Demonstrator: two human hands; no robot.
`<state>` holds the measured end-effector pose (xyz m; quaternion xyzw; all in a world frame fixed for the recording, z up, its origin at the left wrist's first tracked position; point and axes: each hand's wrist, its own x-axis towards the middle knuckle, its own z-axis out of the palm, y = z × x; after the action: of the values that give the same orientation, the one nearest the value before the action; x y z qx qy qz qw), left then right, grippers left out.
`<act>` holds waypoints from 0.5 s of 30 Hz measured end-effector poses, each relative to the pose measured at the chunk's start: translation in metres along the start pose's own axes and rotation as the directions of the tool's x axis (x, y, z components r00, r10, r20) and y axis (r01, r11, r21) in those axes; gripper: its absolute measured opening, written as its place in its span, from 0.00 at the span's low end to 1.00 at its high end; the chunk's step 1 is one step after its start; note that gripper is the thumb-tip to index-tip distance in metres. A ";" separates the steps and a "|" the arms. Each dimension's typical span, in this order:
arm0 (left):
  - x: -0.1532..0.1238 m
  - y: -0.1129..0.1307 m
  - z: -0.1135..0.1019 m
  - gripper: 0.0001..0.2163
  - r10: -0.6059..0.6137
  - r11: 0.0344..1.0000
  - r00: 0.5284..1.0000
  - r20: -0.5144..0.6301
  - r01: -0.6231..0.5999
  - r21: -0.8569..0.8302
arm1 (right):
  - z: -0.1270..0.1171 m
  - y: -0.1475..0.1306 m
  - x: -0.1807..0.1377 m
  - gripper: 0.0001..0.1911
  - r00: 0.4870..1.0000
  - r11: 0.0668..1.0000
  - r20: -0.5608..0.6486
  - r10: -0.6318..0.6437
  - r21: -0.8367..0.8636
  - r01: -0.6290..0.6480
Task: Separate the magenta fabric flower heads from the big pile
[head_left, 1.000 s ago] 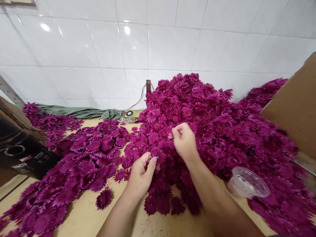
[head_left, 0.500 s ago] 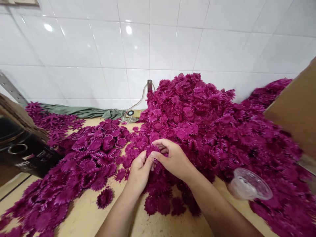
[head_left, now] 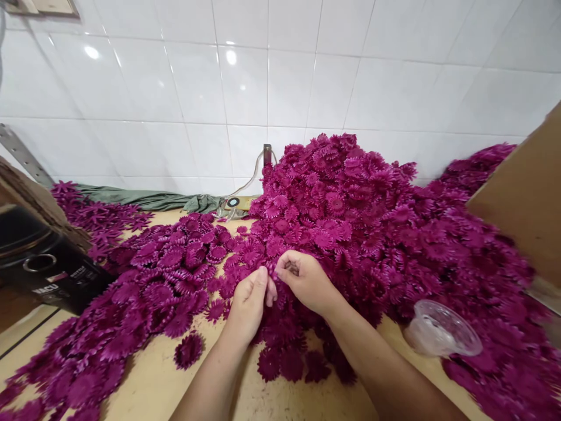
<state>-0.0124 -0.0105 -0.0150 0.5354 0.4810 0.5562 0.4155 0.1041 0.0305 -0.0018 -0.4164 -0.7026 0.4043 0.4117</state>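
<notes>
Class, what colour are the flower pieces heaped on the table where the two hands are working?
Deep magenta-purple, every flower piece alike; the head view shows it.

I see a wall of glossy white tiles (head_left: 280, 82) straight ahead, with small bright spots of overhead light reflected on it. Below it runs a pale wooden tabletop (head_left: 144, 386). A green cloth (head_left: 149, 200) lies along the wall's foot, a thin cable (head_left: 245, 182) hangs from a small bracket, and brown cardboard (head_left: 521, 199) rises at my right.
</notes>
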 end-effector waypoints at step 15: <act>0.004 -0.001 0.000 0.14 -0.125 0.975 0.992 -0.015 0.120 -0.187 | 0.009 -0.003 -0.008 0.06 0.966 0.955 -0.197 -0.168 -0.275 0.111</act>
<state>-0.0132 -0.0069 -0.0148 0.4565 0.4644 0.5790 0.4906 0.0977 0.0205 -0.0037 -0.4579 -0.7282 0.2299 0.4553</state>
